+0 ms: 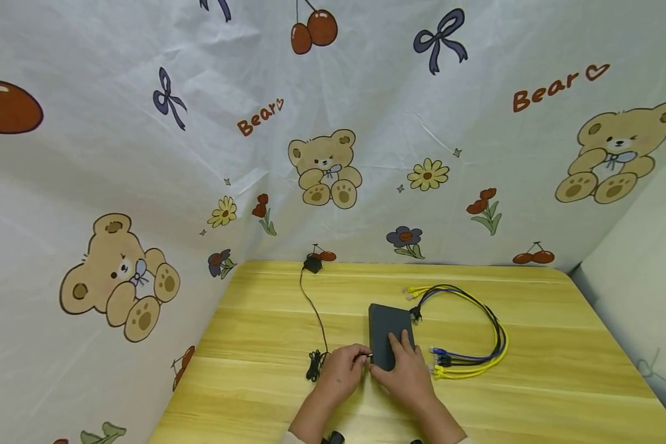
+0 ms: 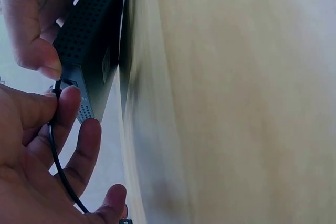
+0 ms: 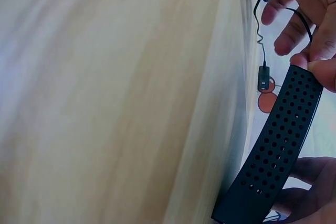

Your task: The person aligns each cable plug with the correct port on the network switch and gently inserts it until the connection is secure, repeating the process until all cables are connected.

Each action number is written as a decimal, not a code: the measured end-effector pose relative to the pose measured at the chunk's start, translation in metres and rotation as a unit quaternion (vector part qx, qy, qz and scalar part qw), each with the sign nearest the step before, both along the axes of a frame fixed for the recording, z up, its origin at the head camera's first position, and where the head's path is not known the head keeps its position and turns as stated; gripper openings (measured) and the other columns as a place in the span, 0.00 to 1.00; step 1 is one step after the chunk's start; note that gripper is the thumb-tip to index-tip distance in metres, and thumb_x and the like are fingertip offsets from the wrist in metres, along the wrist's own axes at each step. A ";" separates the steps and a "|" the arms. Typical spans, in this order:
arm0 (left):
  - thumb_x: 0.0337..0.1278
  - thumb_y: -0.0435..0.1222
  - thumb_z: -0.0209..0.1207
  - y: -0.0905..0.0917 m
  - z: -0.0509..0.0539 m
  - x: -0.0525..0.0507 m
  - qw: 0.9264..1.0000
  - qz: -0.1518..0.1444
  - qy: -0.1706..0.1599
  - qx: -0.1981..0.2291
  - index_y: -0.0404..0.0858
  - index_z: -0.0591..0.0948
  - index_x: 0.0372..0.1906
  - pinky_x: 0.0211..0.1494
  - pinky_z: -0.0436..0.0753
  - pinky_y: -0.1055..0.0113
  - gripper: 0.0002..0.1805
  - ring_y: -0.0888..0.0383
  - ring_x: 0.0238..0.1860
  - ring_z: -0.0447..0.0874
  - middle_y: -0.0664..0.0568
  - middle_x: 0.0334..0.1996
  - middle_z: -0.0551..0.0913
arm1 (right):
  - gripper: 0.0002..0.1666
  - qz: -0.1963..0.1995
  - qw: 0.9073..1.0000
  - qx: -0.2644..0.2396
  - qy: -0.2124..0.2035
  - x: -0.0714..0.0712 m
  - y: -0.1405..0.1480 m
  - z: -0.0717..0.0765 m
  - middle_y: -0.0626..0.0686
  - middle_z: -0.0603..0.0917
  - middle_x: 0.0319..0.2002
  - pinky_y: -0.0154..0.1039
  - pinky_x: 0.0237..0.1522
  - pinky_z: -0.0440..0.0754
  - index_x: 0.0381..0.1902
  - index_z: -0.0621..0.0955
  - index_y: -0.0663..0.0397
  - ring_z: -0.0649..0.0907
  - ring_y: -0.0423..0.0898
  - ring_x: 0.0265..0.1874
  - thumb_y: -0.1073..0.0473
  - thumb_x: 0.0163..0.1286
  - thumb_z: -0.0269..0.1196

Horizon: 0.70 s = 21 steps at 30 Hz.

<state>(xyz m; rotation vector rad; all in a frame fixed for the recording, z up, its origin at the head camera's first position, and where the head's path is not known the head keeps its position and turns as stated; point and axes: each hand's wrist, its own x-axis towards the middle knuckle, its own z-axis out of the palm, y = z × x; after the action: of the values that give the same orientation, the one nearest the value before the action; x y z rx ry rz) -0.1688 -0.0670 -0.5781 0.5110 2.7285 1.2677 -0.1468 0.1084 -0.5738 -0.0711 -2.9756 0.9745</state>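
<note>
A flat black network switch [image 1: 385, 333] with rows of vent holes is in front of me, tilted up off the table in the wrist views. My right hand [image 1: 407, 373] grips it, fingers over the top and thumb at the near left corner. At its left edge my left hand [image 1: 341, 371] pinches the small black plug [image 2: 56, 90] of a thin power cord [image 2: 62, 174] between thumb and index finger. The plug is against a port by that corner; how deep it sits cannot be seen. The cord runs past the left palm.
Left of the hands lies a coiled part of the cord [image 1: 313, 365], leading back to a black power adapter [image 1: 312, 264] near the far edge. A looped bundle of yellow, blue and black network cables [image 1: 501, 336] lies right of the switch. Patterned cloth [image 1: 366, 234] hangs behind the table.
</note>
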 end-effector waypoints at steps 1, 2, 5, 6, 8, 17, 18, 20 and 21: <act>0.72 0.38 0.56 0.000 0.001 0.000 1.000 -0.001 0.001 0.003 0.52 0.86 0.50 0.34 0.79 0.71 0.11 0.71 0.36 0.82 0.64 0.38 0.87 | 0.53 0.001 1.000 0.000 0.000 0.000 0.000 0.000 0.71 0.56 0.75 0.75 0.55 0.68 0.74 0.67 0.58 0.63 0.83 0.64 0.34 0.59 0.69; 0.72 0.38 0.56 -0.001 0.001 0.001 1.000 -0.001 0.003 0.005 0.52 0.86 0.50 0.35 0.79 0.71 0.11 0.71 0.36 0.83 0.64 0.38 0.87 | 0.53 0.001 1.000 0.000 0.000 0.000 0.000 0.001 0.71 0.56 0.75 0.75 0.55 0.68 0.74 0.67 0.58 0.63 0.83 0.64 0.34 0.59 0.69; 0.71 0.38 0.57 -0.001 0.001 0.001 1.000 -0.002 0.013 0.004 0.53 0.87 0.50 0.38 0.80 0.71 0.11 0.70 0.39 0.83 0.64 0.40 0.87 | 0.53 0.001 1.000 -0.003 0.001 0.000 0.000 0.002 0.71 0.56 0.75 0.75 0.55 0.67 0.74 0.67 0.58 0.63 0.83 0.64 0.35 0.59 0.69; 0.70 0.38 0.58 -0.002 0.001 0.002 1.000 -0.003 0.019 0.002 0.53 0.87 0.49 0.39 0.81 0.70 0.11 0.69 0.41 0.84 0.64 0.42 0.87 | 0.53 0.002 1.000 -0.004 0.001 0.001 0.000 0.002 0.72 0.56 0.74 0.75 0.55 0.67 0.74 0.67 0.58 0.63 0.83 0.64 0.36 0.59 0.69; 0.69 0.38 0.59 -0.002 0.002 0.002 1.000 -0.005 0.030 -0.009 0.53 0.87 0.48 0.42 0.82 0.69 0.10 0.67 0.44 0.84 0.64 0.44 0.87 | 0.53 0.003 1.000 -0.007 0.000 0.001 0.000 0.004 0.72 0.56 0.74 0.75 0.55 0.67 0.74 0.67 0.59 0.62 0.83 0.64 0.36 0.59 0.69; 0.67 0.37 0.61 -0.004 0.004 0.003 0.998 -0.010 0.033 -0.049 0.50 0.88 0.48 0.44 0.82 0.68 0.10 0.64 0.46 0.84 0.62 0.44 0.87 | 0.53 0.004 1.000 -0.008 0.000 0.001 0.001 0.004 0.72 0.56 0.74 0.75 0.56 0.66 0.74 0.67 0.59 0.61 0.83 0.65 0.36 0.59 0.69; 0.67 0.37 0.61 -0.004 0.003 0.003 0.998 -0.011 0.033 -0.051 0.49 0.88 0.48 0.43 0.82 0.68 0.10 0.64 0.45 0.84 0.61 0.44 0.87 | 0.53 0.004 1.000 -0.008 0.000 0.001 0.001 0.004 0.72 0.56 0.74 0.75 0.56 0.66 0.74 0.67 0.59 0.62 0.83 0.64 0.35 0.59 0.69; 0.67 0.37 0.61 -0.005 0.002 0.004 0.998 -0.008 0.033 -0.060 0.48 0.87 0.50 0.41 0.81 0.69 0.11 0.64 0.44 0.85 0.59 0.45 0.87 | 0.54 0.003 1.000 -0.006 -0.001 0.002 0.001 0.005 0.72 0.57 0.74 0.75 0.56 0.66 0.74 0.67 0.58 0.62 0.83 0.64 0.35 0.59 0.69; 0.67 0.37 0.61 -0.005 0.002 0.004 0.997 -0.006 0.035 -0.066 0.47 0.87 0.51 0.41 0.81 0.70 0.11 0.65 0.43 0.85 0.59 0.45 0.87 | 0.54 0.004 1.000 -0.006 -0.001 0.003 0.000 0.006 0.72 0.57 0.74 0.75 0.55 0.66 0.74 0.67 0.58 0.62 0.83 0.64 0.35 0.58 0.69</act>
<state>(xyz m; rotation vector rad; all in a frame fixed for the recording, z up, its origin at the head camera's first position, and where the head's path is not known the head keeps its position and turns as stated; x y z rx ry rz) -0.1653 -0.0715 -0.5761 0.5685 2.8373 1.0783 -0.1443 0.1088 -0.5683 -0.0611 -2.9735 0.9930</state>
